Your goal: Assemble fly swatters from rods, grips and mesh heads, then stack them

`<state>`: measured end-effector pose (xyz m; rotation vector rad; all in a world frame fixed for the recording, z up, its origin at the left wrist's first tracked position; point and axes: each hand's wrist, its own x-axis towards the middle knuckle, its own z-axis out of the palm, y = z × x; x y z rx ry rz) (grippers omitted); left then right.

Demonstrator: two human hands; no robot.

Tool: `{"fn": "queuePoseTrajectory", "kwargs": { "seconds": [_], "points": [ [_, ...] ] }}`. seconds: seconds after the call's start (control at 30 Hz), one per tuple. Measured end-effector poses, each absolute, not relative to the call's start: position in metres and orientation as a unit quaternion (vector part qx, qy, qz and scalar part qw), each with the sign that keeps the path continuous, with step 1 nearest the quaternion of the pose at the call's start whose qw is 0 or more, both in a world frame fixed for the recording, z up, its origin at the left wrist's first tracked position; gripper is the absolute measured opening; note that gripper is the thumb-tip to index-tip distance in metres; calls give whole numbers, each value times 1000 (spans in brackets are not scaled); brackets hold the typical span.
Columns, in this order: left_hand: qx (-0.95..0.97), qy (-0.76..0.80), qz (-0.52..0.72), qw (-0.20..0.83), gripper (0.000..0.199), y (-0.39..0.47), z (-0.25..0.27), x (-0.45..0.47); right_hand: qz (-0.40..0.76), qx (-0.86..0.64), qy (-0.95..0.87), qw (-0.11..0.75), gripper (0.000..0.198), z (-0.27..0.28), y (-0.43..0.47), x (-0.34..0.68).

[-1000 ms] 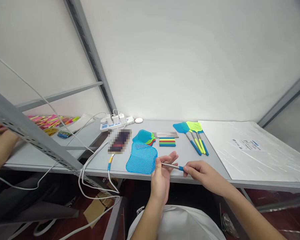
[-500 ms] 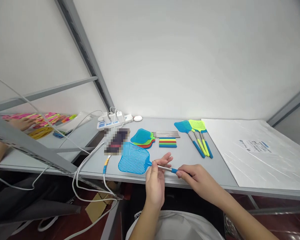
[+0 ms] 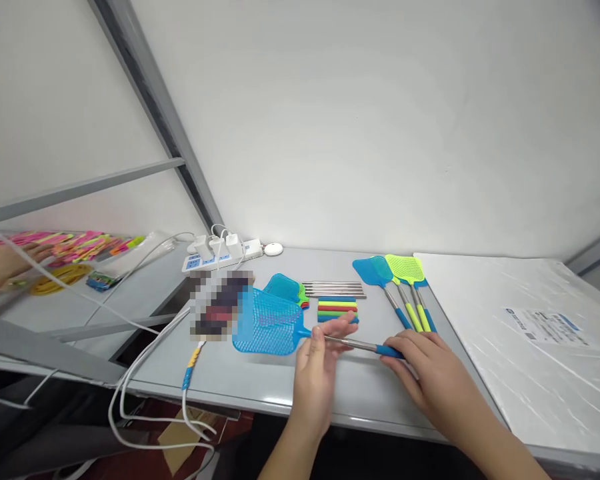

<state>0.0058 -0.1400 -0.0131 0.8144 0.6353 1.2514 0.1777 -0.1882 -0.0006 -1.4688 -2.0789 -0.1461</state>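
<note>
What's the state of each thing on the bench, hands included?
Blue swatter: held in both hands
Left hand: holding it near the neck
Right hand: closed over its blue handle
Swatter heads: stacked, partly hidden
Metal rods: side by side
Coloured handles: lined up
Swatters at right: assembled, overlapping
Power strip: plugs inserted
Pixelated device: can't tell
Wrapped sheet: lying flat

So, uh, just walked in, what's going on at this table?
The left hand holds a blue swatter by its neck, and the right hand grips its blue handle. Behind lie metal rods, colored tubes and swatter heads. More swatters with handles lie to the right. Another person's hand is at far left.
</note>
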Motion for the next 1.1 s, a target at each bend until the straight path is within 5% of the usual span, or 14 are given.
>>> {"fn": "queuePoseTrajectory", "kwargs": {
  "seconds": [0.4,0.7,1.1],
  "points": [
    [292,211,547,756,58,-168,-13,-3,-50,-508,-833,216,24,17,-192,148],
    [226,289,651,665,37,-193,-5,-12,46,-513,-838,183,16,35,-217,128],
    [237,320,671,625,31,-215,-9,3,-87,-472,-866,140,14,38,-224,134]
  ]
}}
